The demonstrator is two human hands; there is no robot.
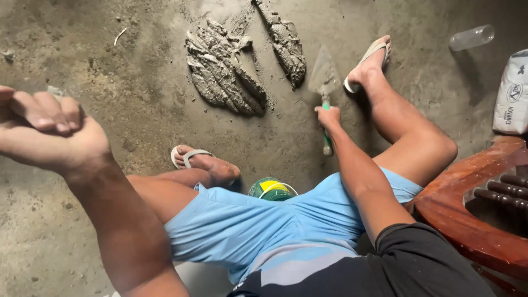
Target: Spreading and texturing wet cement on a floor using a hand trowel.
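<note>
Here, right hand (328, 116) grips trowel (324, 88) beside mortar (223, 69).

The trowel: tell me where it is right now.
In the head view, the trowel is right of centre, gripped by the right hand, its blade on the floor between the mortar pile and right foot.

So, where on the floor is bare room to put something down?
Bare concrete lies left of the wet mortar pile, beyond the left hand, and between the sandalled foot and the clear plastic bottle. It is crowded around the trowel in the right hand and near the wooden furniture.
</note>
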